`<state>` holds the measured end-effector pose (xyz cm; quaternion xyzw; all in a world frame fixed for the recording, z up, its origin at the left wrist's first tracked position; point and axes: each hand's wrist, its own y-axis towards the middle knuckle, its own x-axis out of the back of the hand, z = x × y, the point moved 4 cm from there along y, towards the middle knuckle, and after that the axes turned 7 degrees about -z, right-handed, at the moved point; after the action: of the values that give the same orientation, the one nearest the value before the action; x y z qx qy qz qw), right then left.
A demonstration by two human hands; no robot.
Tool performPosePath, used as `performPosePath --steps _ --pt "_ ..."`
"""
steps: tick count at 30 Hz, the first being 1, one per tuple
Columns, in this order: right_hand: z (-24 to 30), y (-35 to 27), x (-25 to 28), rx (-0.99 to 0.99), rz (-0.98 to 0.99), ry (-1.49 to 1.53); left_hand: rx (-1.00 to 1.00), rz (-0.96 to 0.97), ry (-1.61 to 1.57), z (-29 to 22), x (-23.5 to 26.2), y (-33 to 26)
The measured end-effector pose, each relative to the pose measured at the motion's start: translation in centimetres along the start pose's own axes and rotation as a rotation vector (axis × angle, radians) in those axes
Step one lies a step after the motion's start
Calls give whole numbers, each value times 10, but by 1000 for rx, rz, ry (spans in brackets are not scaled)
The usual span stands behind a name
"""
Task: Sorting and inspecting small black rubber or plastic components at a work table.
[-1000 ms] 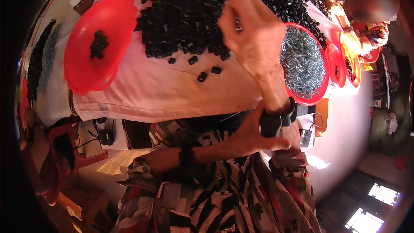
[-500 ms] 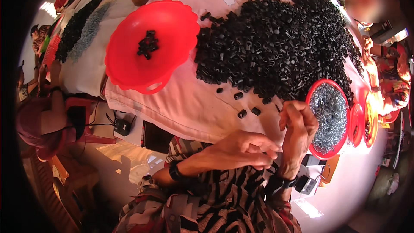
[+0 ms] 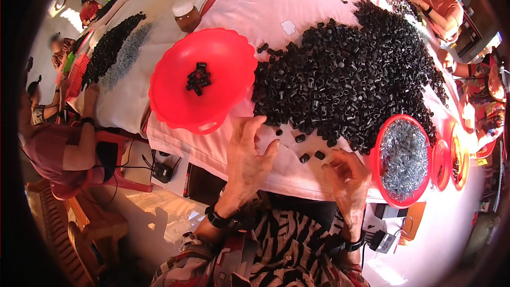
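Note:
My left hand is raised over the near edge of the cloth, just below the scalloped red bowl. Its fingers are apart and I see nothing in them. A small cluster of black plastic caps lies in the bowl. My right hand is beside the red basin of small silvery metal pieces. Its fingers curl in toward the thumb; whatever they pinch, if anything, is too small to make out. Several loose black pieces lie between my hands, in front of the big heap of black pieces.
A brown jar with a white lid stands behind the bowl. Smaller red dishes sit at the right edge. At the left, a person in a maroon shirt sits near black and silvery piles. Another person works at the far right.
My left hand has moved away from my right hand, left and up toward the bowl, and its fingers have spread. My right hand is lower. The whole view has shifted slightly.

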<state>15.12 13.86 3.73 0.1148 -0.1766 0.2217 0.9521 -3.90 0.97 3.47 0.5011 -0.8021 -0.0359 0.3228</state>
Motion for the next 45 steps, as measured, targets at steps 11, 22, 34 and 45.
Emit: performPosePath --steps 11,22,34,45 --pt "13 9 -30 211 23 -244 -35 125 83 12 -13 6" --pt "9 16 -43 226 -14 -186 -102 184 -177 -7 -33 -8" --pt "-2 3 -17 196 -47 -105 -90 120 -213 -7 -27 -4" --pt "-12 4 -15 119 -23 18 -71 68 -174 -2 -18 -2"
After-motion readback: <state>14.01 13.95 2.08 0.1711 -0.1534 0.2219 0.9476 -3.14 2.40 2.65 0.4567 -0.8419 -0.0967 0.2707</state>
